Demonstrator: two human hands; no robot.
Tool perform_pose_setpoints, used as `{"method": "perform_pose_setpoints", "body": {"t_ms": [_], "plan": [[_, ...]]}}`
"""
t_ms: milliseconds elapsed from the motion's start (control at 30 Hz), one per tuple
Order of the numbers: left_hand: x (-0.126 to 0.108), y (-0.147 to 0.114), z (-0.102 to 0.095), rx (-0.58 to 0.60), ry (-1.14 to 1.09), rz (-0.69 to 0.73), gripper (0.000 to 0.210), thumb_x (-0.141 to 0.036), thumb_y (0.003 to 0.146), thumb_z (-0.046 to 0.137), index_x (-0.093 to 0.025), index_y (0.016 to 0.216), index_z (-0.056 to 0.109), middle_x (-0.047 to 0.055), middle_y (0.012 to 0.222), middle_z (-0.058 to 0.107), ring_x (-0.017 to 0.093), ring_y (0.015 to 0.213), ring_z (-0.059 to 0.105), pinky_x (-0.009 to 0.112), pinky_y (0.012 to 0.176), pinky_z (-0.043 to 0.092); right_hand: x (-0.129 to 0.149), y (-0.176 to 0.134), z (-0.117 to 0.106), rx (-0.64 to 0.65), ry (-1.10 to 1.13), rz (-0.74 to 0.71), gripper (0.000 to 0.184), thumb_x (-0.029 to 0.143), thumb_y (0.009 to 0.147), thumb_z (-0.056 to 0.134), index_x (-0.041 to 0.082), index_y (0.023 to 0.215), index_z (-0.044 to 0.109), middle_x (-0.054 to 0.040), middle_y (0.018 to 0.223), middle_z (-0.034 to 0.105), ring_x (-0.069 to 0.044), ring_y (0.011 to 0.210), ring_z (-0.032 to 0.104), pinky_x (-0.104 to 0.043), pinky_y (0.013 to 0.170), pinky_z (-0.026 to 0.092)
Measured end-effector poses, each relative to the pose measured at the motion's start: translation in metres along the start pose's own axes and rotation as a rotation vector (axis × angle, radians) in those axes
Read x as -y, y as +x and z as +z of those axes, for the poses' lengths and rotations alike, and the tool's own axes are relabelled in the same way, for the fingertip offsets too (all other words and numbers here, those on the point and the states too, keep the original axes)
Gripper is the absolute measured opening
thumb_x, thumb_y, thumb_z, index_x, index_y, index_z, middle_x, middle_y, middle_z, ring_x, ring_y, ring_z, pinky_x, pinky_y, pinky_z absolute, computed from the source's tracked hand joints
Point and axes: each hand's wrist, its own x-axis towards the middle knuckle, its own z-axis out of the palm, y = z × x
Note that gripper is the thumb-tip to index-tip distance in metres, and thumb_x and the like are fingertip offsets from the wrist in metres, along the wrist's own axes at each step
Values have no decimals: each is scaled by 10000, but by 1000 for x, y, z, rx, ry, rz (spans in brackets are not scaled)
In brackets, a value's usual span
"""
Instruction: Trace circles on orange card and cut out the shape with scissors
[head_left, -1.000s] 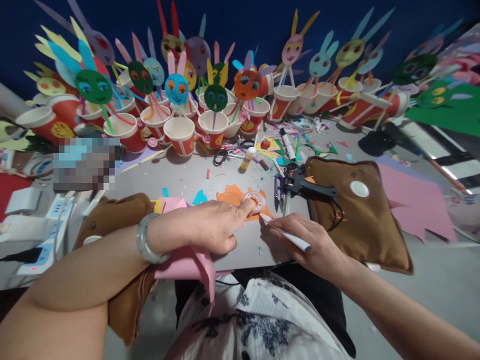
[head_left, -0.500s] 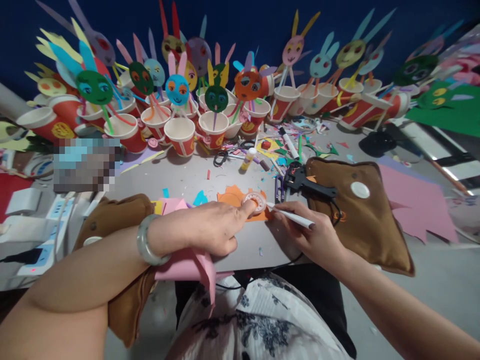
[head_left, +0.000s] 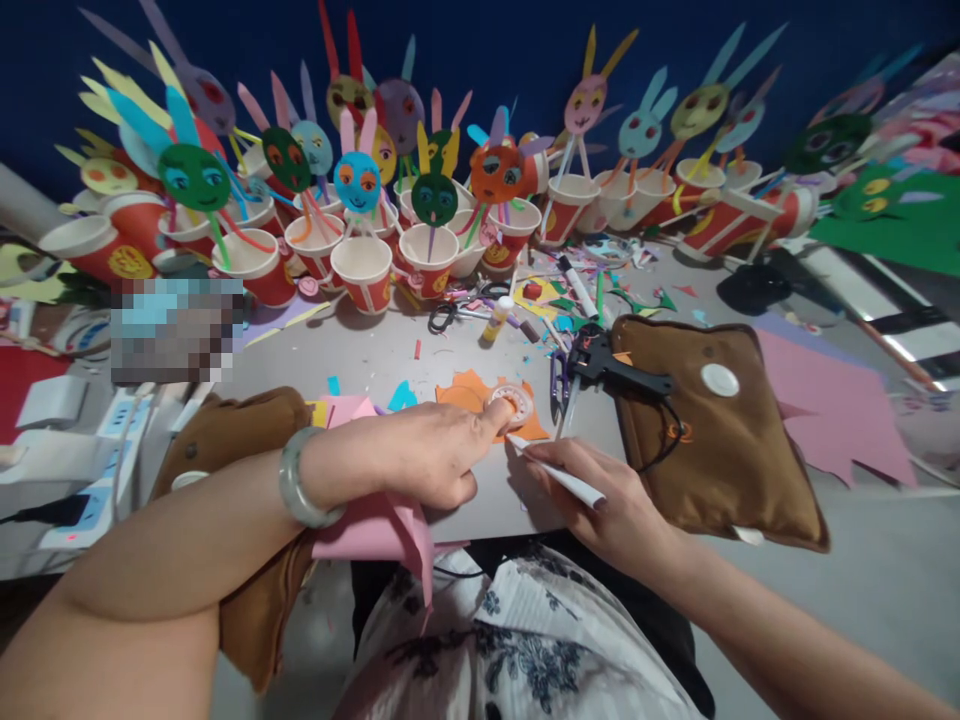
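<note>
My left hand (head_left: pixel 424 455) presses its index finger down inside a clear ring, which looks like a tape roll (head_left: pixel 523 400), while the other fingers are curled. The ring lies flat on a jagged piece of orange paper (head_left: pixel 459 390). My right hand (head_left: pixel 619 500) grips a white marker pen (head_left: pixel 571 482), held slanted like a writing pen. Its tip is at the paper's near edge, just below the ring. Whether the tip touches the paper I cannot tell. Beneath my left wrist lies a folded pink sheet (head_left: pixel 375 530).
Behind stand several paper cups (head_left: pixel 360 275) with rabbit-faced figures. A glue stick (head_left: pixel 496 320), scissors (head_left: pixel 442 318) and paper scraps lie in front of them. To the right are a black glue gun (head_left: pixel 622 372) and a brown cushion (head_left: pixel 720 450). On the left is a power strip (head_left: pixel 105 465).
My right hand and the marker have moved left and toward me, the tip going from the ring's right side to below it. My left hand still holds the ring down.
</note>
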Motion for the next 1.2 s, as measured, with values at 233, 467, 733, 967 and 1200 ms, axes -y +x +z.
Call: {"method": "perform_pose_setpoints", "body": {"t_ms": [233, 467, 733, 967, 1200], "plan": [[1, 1, 1, -9, 14, -11, 607, -199, 829, 500, -145, 1379, 249, 89, 855, 678, 221, 691, 630, 314, 581, 444, -2, 14, 18, -29, -11, -139, 229, 98, 955, 536, 207, 1153, 571, -84, 938, 746, -205, 800, 703, -327, 697, 568], [3, 1, 3, -21, -3, 19, 590, -178, 815, 492, -156, 1358, 261, 86, 877, 672, 233, 735, 632, 321, 607, 456, -1, 14, 8, 10, 7, -102, 188, 122, 961, 539, 207, 1119, 591, -74, 893, 736, -202, 788, 694, -328, 706, 561], [1, 0, 1, -34, -40, -8, 614, -193, 823, 502, -189, 1401, 297, 93, 931, 678, 230, 733, 622, 333, 634, 460, -11, 2, -13, 70, 16, 45, 144, 218, 987, 539, 213, 1098, 631, -80, 893, 737, -209, 799, 698, -315, 689, 571], [1, -1, 5, -70, 9, 17, 621, -184, 796, 501, -169, 1392, 328, 64, 814, 652, 215, 627, 572, 321, 540, 400, -19, 2, -26, 4, 5, 166, 119, 239, 968, 580, 239, 1065, 651, -38, 856, 750, -184, 729, 717, -284, 661, 564], [-3, -2, 11, -88, 34, 10, 622, -156, 784, 493, -184, 1390, 354, 56, 851, 665, 199, 661, 581, 308, 553, 379, -21, 15, -37, -85, 35, 256, 124, 300, 939, 638, 233, 1037, 676, -33, 854, 756, -191, 701, 711, -304, 651, 556]]}}
